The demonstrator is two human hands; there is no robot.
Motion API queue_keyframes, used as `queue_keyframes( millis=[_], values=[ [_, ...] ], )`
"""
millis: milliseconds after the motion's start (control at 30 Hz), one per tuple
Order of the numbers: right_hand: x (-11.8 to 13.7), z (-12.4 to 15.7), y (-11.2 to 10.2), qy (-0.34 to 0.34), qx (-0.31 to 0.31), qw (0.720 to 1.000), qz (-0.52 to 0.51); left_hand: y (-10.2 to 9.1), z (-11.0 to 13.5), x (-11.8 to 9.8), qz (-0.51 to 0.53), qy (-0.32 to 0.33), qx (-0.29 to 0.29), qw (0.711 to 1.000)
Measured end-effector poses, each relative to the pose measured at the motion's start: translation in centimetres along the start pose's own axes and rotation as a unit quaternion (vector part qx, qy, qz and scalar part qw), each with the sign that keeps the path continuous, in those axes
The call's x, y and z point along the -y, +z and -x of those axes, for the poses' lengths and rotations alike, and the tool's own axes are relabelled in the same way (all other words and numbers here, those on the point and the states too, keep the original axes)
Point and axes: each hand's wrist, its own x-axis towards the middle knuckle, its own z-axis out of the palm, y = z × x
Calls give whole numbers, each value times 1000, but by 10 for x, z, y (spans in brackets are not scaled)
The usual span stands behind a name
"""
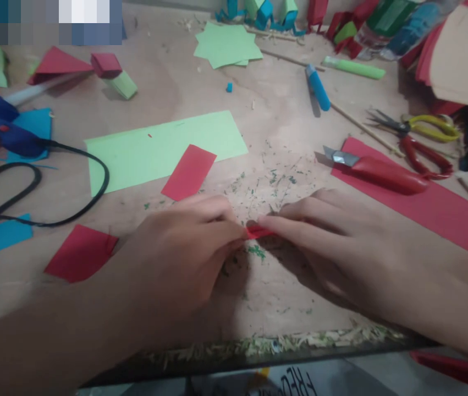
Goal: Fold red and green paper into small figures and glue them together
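Note:
A small red paper strip (260, 230) lies low over the table between my two hands. My left hand (194, 236) pinches its left end, fingers pressed together. On the other end, the fingertips of my right hand (320, 228) close down on the strip. Most of the strip is hidden by my fingers. Just beyond my left hand, a red paper rectangle (190, 171) overlaps a long light green paper sheet (168, 146). Another red paper piece (81, 253) lies beside my left wrist. A red-handled utility knife (386, 171) rests on a red sheet (452, 212) past my right hand.
Small scissors (419, 132) with yellow and red handles lie at the right. A blue glue gun (11, 126) with a looping black cord (104, 170) sits at the left. Green star-shaped paper (227, 45), a blue tube (318, 88) and folded paper figures stand farther back. Shavings line the front edge.

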Motion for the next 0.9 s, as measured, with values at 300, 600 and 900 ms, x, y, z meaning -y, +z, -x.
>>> queue_keyframes(
  millis=[300,600,900],
  values=[
    [0,0,8,-69,-28,996,56,-5,-8,6,76,-74,20,994],
    [-2,-2,-2,-40,-1,998,46,-2,-7,12,6,-17,29,999],
    [1,1,-5,-2,8,1000,-5,-3,-8,16,-19,17,20,999]
  ],
)
